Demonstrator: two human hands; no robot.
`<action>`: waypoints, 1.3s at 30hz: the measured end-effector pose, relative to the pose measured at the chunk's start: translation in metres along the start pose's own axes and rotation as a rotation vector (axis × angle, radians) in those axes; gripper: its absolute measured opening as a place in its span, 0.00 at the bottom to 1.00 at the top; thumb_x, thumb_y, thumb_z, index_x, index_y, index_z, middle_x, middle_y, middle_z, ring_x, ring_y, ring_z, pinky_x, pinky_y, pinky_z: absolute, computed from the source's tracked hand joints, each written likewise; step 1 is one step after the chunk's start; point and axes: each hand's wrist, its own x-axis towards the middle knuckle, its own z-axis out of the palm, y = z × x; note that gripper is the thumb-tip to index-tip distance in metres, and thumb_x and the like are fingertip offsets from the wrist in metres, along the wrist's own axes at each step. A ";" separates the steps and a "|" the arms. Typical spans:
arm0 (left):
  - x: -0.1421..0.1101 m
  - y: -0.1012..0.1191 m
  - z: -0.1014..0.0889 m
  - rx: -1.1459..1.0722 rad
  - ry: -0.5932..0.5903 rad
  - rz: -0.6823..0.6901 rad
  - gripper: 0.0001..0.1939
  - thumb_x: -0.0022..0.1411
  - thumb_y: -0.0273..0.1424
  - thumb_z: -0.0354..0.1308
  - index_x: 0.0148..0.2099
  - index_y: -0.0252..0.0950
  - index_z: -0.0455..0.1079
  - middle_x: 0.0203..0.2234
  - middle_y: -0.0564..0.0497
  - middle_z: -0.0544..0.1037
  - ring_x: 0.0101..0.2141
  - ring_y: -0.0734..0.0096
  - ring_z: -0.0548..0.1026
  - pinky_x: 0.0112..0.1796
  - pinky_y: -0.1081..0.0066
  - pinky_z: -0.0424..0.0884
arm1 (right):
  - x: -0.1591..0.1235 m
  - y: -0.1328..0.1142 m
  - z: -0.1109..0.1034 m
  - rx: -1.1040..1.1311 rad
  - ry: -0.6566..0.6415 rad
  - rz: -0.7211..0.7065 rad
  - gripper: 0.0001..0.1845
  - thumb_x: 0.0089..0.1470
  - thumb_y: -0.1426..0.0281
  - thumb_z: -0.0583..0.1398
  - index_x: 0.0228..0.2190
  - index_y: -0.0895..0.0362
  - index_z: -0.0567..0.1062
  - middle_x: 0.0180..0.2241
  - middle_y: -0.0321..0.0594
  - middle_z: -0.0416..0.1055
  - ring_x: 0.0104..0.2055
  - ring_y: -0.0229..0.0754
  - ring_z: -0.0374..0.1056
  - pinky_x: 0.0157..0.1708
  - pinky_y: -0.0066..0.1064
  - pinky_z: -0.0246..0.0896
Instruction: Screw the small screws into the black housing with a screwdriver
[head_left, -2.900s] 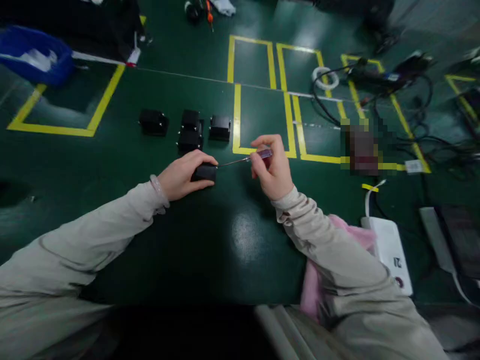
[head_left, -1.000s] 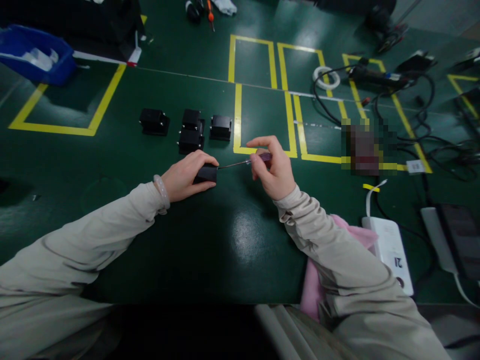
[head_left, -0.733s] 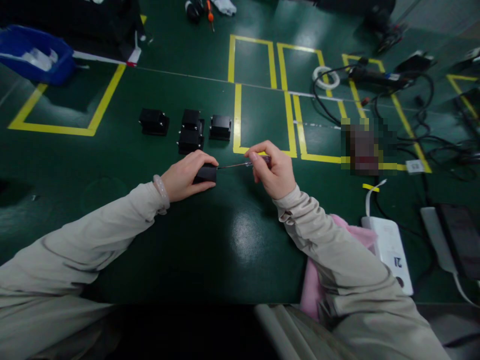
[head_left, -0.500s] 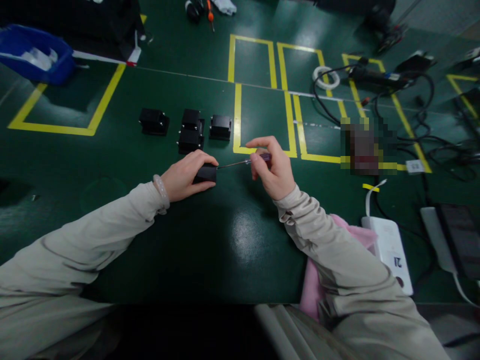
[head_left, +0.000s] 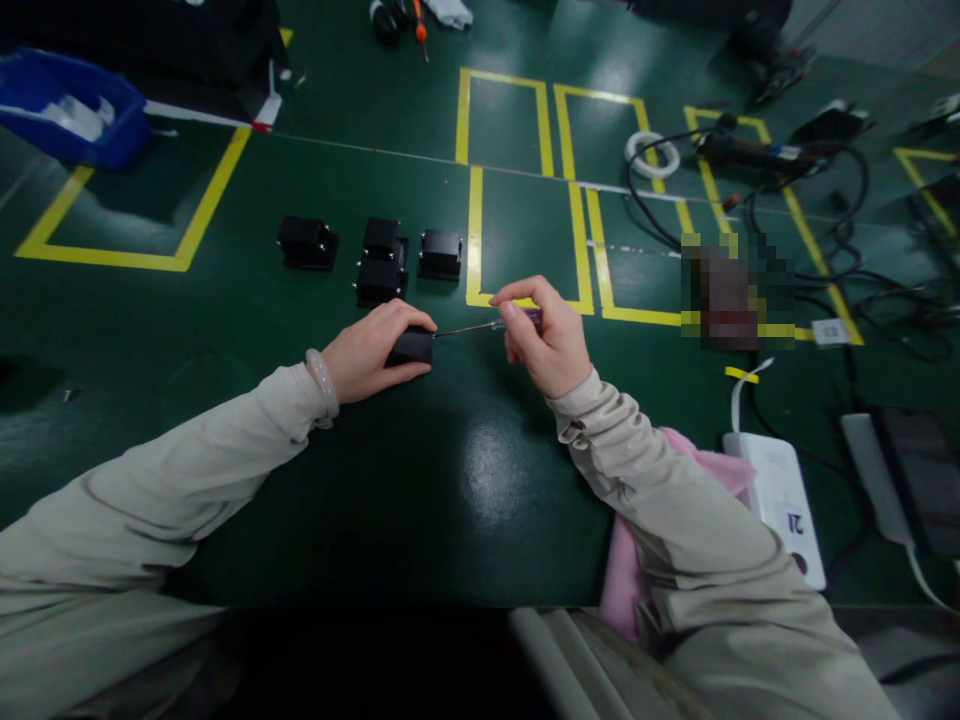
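Observation:
My left hand (head_left: 369,349) is closed over a small black block (head_left: 412,346) that rests on the green table (head_left: 450,480). My right hand (head_left: 546,338) pinches the purple handle of a thin screwdriver (head_left: 487,325). Its metal shaft runs level to the left and its tip meets the block's right face. Behind my left hand several more black blocks sit on the table: one alone (head_left: 306,243), a pair close together (head_left: 382,262) and one on the right (head_left: 440,253).
Yellow tape rectangles (head_left: 525,240) mark the table behind my hands. A blue bin (head_left: 67,108) stands far left. Cables (head_left: 825,230), a white tape ring (head_left: 649,155) and a white device (head_left: 784,500) lie to the right. Pink cloth (head_left: 637,560) lies under my right forearm.
My right fingers have shifted on the screwdriver handle, the forefinger lifting and curling down again. My left hand and the block have stayed in place.

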 end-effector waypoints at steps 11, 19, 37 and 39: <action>0.000 0.001 0.000 -0.001 -0.007 -0.010 0.19 0.66 0.38 0.59 0.55 0.36 0.65 0.49 0.43 0.73 0.51 0.57 0.73 0.53 0.56 0.72 | 0.000 0.000 -0.001 0.006 -0.005 0.016 0.16 0.65 0.52 0.54 0.39 0.52 0.68 0.16 0.24 0.59 0.14 0.32 0.59 0.18 0.29 0.54; 0.000 0.000 0.000 0.010 0.012 0.014 0.19 0.66 0.38 0.59 0.55 0.35 0.65 0.49 0.43 0.74 0.50 0.57 0.74 0.52 0.57 0.72 | 0.001 -0.002 -0.001 0.021 0.000 -0.045 0.13 0.65 0.57 0.56 0.43 0.53 0.67 0.19 0.25 0.62 0.17 0.32 0.62 0.21 0.30 0.57; -0.002 -0.004 0.003 0.028 0.053 0.054 0.20 0.66 0.37 0.60 0.55 0.33 0.66 0.48 0.43 0.74 0.49 0.57 0.74 0.51 0.58 0.73 | 0.001 0.001 0.000 0.051 -0.034 0.000 0.14 0.66 0.56 0.55 0.38 0.54 0.69 0.15 0.23 0.57 0.13 0.31 0.58 0.16 0.28 0.52; -0.002 -0.005 0.003 0.029 0.056 0.054 0.20 0.66 0.37 0.60 0.55 0.33 0.66 0.48 0.43 0.74 0.49 0.58 0.74 0.51 0.58 0.73 | 0.001 0.000 0.000 0.044 -0.025 -0.028 0.10 0.66 0.60 0.56 0.41 0.55 0.69 0.18 0.24 0.60 0.15 0.31 0.60 0.18 0.28 0.54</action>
